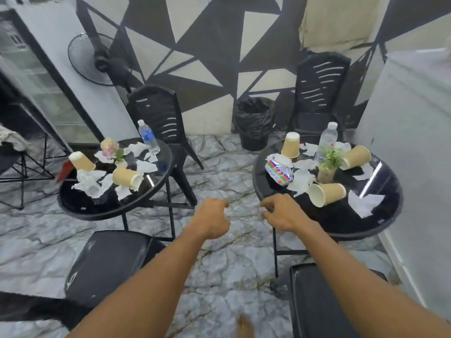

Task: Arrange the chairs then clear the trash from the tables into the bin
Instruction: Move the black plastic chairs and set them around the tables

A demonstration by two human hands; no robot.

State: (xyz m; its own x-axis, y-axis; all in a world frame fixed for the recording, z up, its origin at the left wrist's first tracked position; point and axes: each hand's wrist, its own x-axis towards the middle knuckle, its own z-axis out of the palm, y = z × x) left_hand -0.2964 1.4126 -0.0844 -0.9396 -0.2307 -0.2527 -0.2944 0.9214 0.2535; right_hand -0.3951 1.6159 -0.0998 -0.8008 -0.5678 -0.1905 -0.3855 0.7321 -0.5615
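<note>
Two round black tables stand side by side. The left table (73,203) carries paper cups (127,178), crumpled tissues (89,182) and a water bottle (147,136). The right table (390,191) holds several paper cups (327,194), tissues, a snack wrapper (279,172) and a bottle (327,140). A black bin (253,123) lined with a bag stands by the wall between them. Black chairs (158,113) (319,86) stand behind the tables, and two chair seats (107,262) (314,303) lie near me. My left hand (212,220) and right hand (283,213) hover over the floor between the tables, fingers loosely curled, holding nothing.
A standing fan (95,59) and a glass-door fridge (36,76) are at the left. A white cabinet (412,142) rises at the right. Small potted plants (329,164) (114,152) sit on both tables. My bare foot (244,328) shows on the marble-pattern floor.
</note>
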